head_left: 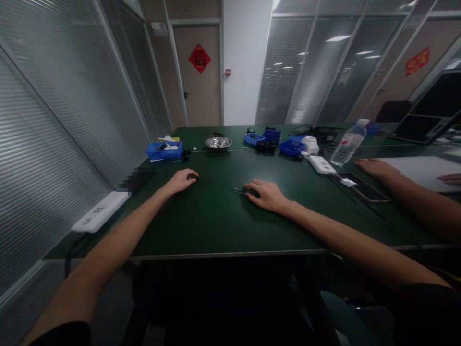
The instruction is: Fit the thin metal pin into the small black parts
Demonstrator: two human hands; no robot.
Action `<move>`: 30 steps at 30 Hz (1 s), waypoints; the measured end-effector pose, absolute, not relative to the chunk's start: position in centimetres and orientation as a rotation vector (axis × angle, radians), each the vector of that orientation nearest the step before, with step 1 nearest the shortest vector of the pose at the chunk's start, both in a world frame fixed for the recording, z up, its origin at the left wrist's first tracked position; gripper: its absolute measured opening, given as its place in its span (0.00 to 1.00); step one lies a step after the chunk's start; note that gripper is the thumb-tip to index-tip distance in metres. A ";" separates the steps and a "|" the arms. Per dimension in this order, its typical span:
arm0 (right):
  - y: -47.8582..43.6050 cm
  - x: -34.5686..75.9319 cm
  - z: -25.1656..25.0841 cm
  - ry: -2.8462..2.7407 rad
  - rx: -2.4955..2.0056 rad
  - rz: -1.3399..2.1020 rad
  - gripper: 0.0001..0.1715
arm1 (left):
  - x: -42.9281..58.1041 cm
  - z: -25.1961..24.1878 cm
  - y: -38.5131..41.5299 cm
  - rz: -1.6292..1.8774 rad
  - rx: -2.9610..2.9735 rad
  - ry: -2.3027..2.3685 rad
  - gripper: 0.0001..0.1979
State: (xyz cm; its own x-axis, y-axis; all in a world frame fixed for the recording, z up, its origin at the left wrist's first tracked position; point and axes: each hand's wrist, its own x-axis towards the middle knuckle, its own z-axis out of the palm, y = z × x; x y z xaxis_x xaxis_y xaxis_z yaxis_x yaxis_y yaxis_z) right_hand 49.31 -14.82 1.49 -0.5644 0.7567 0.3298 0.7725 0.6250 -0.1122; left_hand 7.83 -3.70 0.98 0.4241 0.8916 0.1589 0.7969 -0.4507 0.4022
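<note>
Left hand (183,181) forward, palm down, fingers curled; right hand (268,195) palm down, fingers loosely bent.

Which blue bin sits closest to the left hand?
The lone blue bin left of the metal bowl, just beyond the left hand; the other bins cluster right of the bowl.

pixelated patch (135,181) — unreadable | dark part (249,191) — half under right hand (266,194)
</note>
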 end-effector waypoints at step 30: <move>-14.7 49.3 1.4 -2.529 -1.194 -0.081 0.21 | 0.2 3.0 -2.4 0.606 2.040 2.036 0.13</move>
